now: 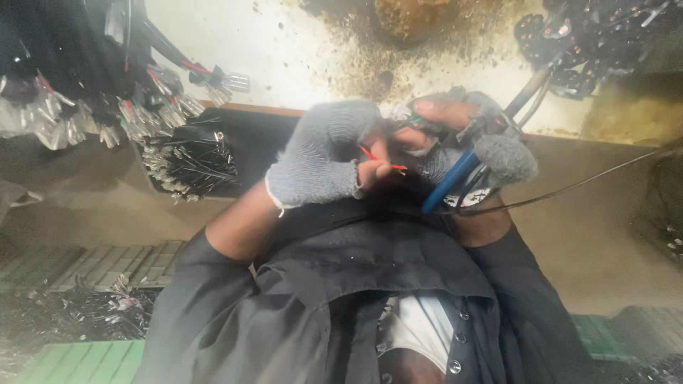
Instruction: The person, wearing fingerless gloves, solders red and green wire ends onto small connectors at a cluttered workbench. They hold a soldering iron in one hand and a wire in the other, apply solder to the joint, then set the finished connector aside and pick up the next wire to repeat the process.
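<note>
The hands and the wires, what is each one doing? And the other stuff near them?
left hand: in a grey fingerless glove, fingertips pinching the thin red wire.
right hand: in a grey fingerless glove, gripping the blue-handled tool.
thin red wire: held between both hands.
blue-handled tool: in the right hand, handles pointing down; jaws hidden.
wire bundles: piled loose on the bench at left, untouched.
dark shirt: partly unbuttoned.

Both hands wear grey knitted fingerless gloves. The sleeves are dark grey. The dark, buttoned shirt hangs open over white.
</note>
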A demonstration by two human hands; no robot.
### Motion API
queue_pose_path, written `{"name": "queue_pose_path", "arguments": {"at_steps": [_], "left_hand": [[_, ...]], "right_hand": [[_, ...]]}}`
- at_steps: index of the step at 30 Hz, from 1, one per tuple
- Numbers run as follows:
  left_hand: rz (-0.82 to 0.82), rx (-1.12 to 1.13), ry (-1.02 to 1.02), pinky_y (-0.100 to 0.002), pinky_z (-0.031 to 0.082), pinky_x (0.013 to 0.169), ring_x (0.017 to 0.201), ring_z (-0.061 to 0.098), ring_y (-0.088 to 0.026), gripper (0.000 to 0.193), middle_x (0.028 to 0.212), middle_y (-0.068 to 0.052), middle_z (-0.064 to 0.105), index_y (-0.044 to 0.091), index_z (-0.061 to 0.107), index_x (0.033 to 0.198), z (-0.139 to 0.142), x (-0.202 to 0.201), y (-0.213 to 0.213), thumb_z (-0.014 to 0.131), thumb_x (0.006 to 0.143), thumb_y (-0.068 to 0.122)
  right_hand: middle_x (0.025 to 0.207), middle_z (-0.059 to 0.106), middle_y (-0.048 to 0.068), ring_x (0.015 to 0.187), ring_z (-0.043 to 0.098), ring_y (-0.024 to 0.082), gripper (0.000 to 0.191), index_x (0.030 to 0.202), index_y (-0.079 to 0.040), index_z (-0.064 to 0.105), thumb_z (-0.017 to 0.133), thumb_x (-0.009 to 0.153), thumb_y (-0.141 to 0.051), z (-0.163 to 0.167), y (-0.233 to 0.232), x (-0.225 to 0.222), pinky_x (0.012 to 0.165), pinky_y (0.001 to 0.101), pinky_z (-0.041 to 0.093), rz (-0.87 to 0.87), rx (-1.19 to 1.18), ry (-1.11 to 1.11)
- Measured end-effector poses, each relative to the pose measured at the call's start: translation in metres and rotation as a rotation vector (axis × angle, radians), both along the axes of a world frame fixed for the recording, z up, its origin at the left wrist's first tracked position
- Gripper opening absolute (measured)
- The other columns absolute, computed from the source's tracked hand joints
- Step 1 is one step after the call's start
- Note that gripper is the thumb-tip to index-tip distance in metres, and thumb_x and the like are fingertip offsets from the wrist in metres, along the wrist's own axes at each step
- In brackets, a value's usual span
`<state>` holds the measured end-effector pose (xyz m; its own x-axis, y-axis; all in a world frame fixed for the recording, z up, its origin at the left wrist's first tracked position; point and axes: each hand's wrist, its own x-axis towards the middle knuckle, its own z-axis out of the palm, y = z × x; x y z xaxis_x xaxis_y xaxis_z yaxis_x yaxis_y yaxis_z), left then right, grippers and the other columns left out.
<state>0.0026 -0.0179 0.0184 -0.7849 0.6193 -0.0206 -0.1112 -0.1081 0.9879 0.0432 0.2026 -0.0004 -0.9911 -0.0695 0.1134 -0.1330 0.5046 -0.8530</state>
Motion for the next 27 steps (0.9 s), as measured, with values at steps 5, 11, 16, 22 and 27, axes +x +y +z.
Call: {"name": "queue_pose_path", "arguments": {"at_steps": [5,11,16,22,27], "left_hand": [[0.000,-0.196,0.313,-0.037,0.054,0.077,0.090,0.066,-0.025,0.016,0.104,-0.008,0.067,0.011,0.064,0.090,0.004,-0.002,-0.005,0.078,0.091,0.018],[0.101,-0.524,0.602,-0.040,0.053,0.072,0.087,0.067,-0.028,0.021,0.098,-0.007,0.063,0.012,0.063,0.092,-0.009,-0.017,-0.008,0.083,0.086,0.012],[0.235,-0.502,0.602,-0.038,0.054,0.077,0.092,0.068,-0.028,0.023,0.101,-0.006,0.064,0.013,0.064,0.097,-0.025,-0.016,-0.005,0.084,0.086,0.014],[0.206,-0.403,0.474,-0.034,0.055,0.076,0.092,0.069,-0.024,0.020,0.097,-0.002,0.070,0.014,0.063,0.091,-0.025,-0.020,-0.008,0.083,0.090,0.014],[0.144,-0.344,0.467,-0.034,0.056,0.080,0.090,0.071,-0.021,0.018,0.095,0.000,0.070,0.016,0.065,0.089,-0.025,-0.022,-0.008,0.082,0.093,0.018]], "right_hand": [[0.087,0.072,0.006,0.076,0.069,0.019,0.014,0.110,-0.006,0.073,0.079,0.099,-0.013,0.008,-0.002,-0.011,0.068,0.0320,0.053,-0.040,-0.031,0.046],[0.085,0.068,0.000,0.081,0.073,0.018,0.015,0.117,-0.007,0.073,0.070,0.104,-0.012,0.012,-0.017,-0.019,0.072,0.0323,0.061,0.047,-0.528,-0.232],[0.104,0.071,0.014,0.086,0.072,0.026,0.017,0.120,0.000,0.066,0.068,0.104,0.006,0.002,-0.018,-0.022,0.072,0.0316,0.059,0.086,-0.200,0.048],[0.100,0.077,0.015,0.089,0.077,0.024,0.017,0.111,-0.003,0.072,0.074,0.094,-0.003,-0.004,-0.018,-0.014,0.071,0.0303,0.059,-0.153,-0.777,-0.446],[0.117,0.076,0.013,0.111,0.075,0.024,0.027,0.121,-0.002,0.071,0.084,0.099,-0.007,-0.008,-0.008,-0.011,0.093,0.0329,0.061,0.060,0.080,0.054]]}}
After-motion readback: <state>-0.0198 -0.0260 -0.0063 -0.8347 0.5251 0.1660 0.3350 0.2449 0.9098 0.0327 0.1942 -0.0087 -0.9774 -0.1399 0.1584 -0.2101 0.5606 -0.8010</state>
